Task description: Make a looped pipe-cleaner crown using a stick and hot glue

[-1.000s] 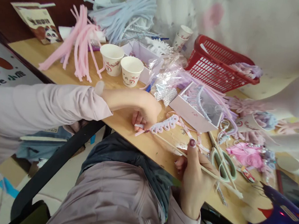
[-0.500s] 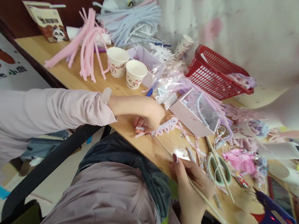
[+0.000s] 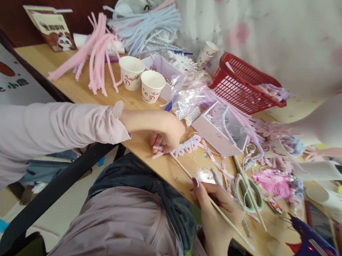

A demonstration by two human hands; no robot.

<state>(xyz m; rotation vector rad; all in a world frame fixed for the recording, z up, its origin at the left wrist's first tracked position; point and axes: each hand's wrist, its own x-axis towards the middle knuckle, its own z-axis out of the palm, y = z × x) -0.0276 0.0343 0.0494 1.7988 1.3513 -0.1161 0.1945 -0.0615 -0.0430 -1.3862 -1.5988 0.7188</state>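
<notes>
My left hand [image 3: 170, 134] is closed near the table's front edge, its fingers pinching a lilac fuzzy strip bent into a row of loops, likely pipe cleaner [image 3: 190, 144]. The looped part sticks out to the right of the hand, and a short end pokes out on the left. Between the thumb and fingers of my right hand [image 3: 218, 214] lies a thin wooden stick [image 3: 231, 222]. The far tip of the stick reaches the strip beside my left fingers; exactly how they touch is hidden.
Paper cups [image 3: 151, 87], a lilac box [image 3: 221, 133] and a red basket [image 3: 249, 85] stand behind my hands. Green-handled scissors [image 3: 248, 193] and a blue glue gun [image 3: 307, 252] lie to the right. Pink pipe cleaners [image 3: 100, 55] are piled at back left.
The whole view has shifted slightly. Both hands keep their grips, and the stick stays at the looped strip with hardly any movement.
</notes>
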